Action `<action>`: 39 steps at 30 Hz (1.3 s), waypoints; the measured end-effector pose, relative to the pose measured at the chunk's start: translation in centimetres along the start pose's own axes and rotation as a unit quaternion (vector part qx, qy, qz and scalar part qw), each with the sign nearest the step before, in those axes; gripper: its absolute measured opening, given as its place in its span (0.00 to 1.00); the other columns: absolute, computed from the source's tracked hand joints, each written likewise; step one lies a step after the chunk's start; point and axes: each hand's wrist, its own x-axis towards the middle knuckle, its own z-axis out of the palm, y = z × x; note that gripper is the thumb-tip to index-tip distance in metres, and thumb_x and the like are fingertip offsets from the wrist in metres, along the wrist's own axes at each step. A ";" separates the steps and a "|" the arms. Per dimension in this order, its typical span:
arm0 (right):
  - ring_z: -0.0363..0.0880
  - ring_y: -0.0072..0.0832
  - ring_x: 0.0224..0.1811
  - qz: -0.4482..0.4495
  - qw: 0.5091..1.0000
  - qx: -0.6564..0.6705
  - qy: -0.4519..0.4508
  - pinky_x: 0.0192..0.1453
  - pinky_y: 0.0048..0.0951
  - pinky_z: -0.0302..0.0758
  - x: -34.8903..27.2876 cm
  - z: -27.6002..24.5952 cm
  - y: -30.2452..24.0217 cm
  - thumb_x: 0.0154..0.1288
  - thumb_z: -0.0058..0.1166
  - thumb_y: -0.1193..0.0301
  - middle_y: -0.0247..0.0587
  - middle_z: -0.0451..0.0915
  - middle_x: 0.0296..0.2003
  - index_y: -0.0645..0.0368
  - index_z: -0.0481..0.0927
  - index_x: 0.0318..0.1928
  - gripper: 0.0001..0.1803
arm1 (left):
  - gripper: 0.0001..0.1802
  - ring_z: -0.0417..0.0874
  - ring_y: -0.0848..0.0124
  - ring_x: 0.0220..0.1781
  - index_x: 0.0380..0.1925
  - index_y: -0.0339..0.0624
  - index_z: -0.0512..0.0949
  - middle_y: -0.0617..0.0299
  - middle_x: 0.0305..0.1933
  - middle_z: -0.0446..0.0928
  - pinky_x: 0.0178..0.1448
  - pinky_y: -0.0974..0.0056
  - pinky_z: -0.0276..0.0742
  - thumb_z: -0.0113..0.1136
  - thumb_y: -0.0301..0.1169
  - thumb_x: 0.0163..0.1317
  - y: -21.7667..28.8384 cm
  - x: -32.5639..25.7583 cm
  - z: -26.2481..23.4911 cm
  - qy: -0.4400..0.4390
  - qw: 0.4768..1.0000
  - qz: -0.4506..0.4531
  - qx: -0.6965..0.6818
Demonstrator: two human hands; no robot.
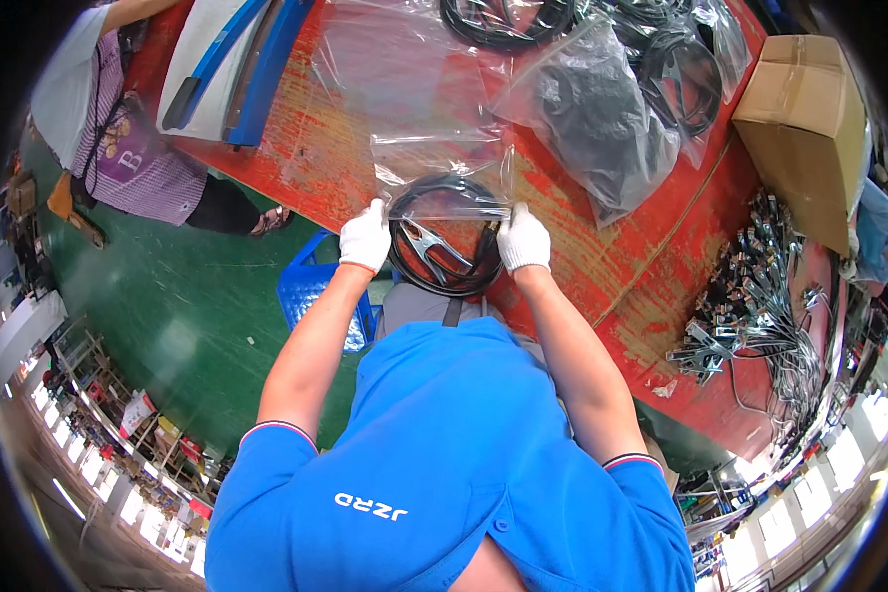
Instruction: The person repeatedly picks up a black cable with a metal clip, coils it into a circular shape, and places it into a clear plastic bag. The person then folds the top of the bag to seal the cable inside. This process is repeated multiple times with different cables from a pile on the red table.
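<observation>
Both my hands wear white gloves. My left hand (366, 236) pinches the left edge of a clear plastic bag (442, 176) at its mouth. My right hand (523, 240) pinches the right edge of the same bag. Between the hands a coil of black cable with a metal clamp (442, 253) sits partly inside the bag's opening, at the near edge of the red worktable (602, 259). The rest of the bag lies flat on the table beyond the coil.
Bagged black cable coils (602, 118) lie at the back right. A cardboard box (804, 109) stands at the far right, above a heap of metal clamps and wires (760, 316). Blue and white strips (232, 64) lie back left. Another person (128, 138) sits at left. A blue crate (311, 286) stands on the green floor.
</observation>
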 end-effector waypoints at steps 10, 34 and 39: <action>0.86 0.59 0.44 -0.030 0.999 -0.011 0.001 0.50 0.54 0.83 -1.0 0.7 0.5 0.77 0.45 0.60 0.64 0.84 0.42 0.60 0.77 0.48 0.16 | 0.10 0.88 0.45 0.34 0.41 0.44 0.75 0.45 0.32 0.84 0.39 0.43 0.82 0.55 0.37 0.68 -0.2 -2.4 -0.7 -0.046 0.997 -0.020 0.052; 0.85 0.62 0.48 0.068 0.996 0.060 0.025 0.54 0.56 0.79 -3.4 0.1 0.8 0.77 0.43 0.58 0.69 0.85 0.42 0.65 0.82 0.43 0.23 | 0.13 0.88 0.46 0.33 0.36 0.41 0.80 0.45 0.28 0.85 0.39 0.42 0.81 0.55 0.39 0.68 2.8 -9.2 0.8 -0.103 0.995 -0.012 -0.013; 0.84 0.62 0.49 0.030 0.995 0.075 0.051 0.54 0.54 0.80 -3.0 1.0 1.8 0.76 0.44 0.57 0.67 0.85 0.42 0.65 0.84 0.40 0.23 | 0.15 0.89 0.46 0.35 0.38 0.40 0.82 0.44 0.31 0.86 0.41 0.42 0.82 0.52 0.40 0.68 2.8 -8.7 0.6 -0.113 0.994 -0.012 0.007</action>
